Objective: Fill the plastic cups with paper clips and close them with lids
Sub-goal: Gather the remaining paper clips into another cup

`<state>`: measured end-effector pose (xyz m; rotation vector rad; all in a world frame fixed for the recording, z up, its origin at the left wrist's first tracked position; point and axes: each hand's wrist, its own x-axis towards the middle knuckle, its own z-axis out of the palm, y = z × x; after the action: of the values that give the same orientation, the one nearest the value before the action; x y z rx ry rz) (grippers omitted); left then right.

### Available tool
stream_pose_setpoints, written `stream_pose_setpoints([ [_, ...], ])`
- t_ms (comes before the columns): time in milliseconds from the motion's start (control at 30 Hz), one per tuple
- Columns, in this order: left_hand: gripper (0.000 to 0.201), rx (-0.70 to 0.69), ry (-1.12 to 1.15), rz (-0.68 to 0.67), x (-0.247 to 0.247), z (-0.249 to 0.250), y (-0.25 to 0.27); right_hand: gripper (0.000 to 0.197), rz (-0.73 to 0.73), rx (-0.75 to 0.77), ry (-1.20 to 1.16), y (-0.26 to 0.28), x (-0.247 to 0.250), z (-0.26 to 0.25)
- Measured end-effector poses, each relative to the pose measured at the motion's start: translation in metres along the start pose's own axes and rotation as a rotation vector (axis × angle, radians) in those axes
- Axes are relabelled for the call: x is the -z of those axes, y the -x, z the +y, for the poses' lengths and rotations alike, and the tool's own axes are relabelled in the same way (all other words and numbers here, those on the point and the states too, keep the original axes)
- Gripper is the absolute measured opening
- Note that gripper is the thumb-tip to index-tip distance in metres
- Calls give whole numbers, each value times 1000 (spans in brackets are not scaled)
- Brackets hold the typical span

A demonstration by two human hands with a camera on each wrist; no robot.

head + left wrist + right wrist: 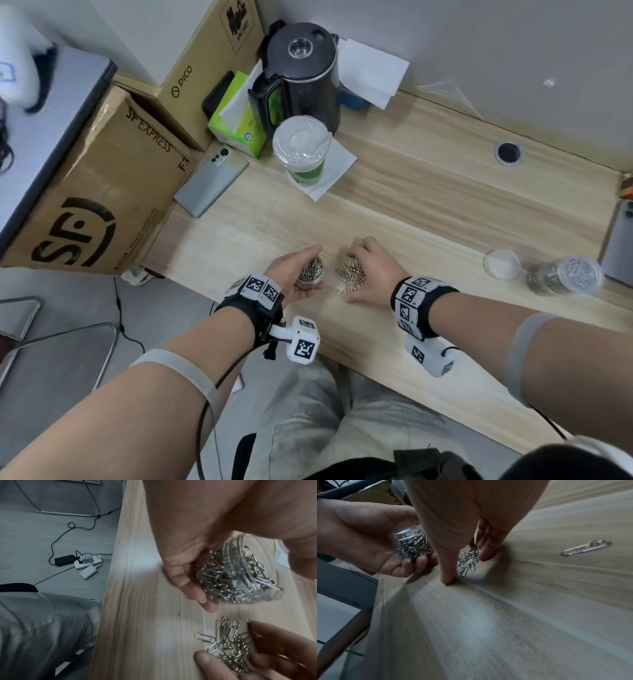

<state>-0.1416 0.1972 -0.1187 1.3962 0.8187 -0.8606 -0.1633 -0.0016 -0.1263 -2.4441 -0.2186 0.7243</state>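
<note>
My left hand grips a small clear plastic cup packed with silver paper clips and holds it tilted just above the table's near edge; the cup has no lid on. Right beside it, my right hand lies over a loose pile of paper clips on the wood. Its thumb presses the table on the near side of the pile, and its straight fingers touch down on the far side. A loose clear lid and a lidded cup of clips, lying on its side, are at the right.
One stray paper clip lies right of the pile. At the back stand a black kettle, a lidded green drink cup, a tissue box and a grey phone. Cardboard boxes border the left; another phone sits at the right edge.
</note>
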Motion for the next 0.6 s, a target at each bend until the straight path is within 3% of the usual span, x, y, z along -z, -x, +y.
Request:
stream_pose_setpoints([
  [233,45,5,0,-20,5,1,-2,50,38,15,14,-3,-6,-3],
  [433,51,2,-14,-57,9,1,-4,84,106,43,60,-3,-13,-12],
  [600,53,6,-32,-75,9,4,-4,48,103,63,120,-5,-16,-15],
])
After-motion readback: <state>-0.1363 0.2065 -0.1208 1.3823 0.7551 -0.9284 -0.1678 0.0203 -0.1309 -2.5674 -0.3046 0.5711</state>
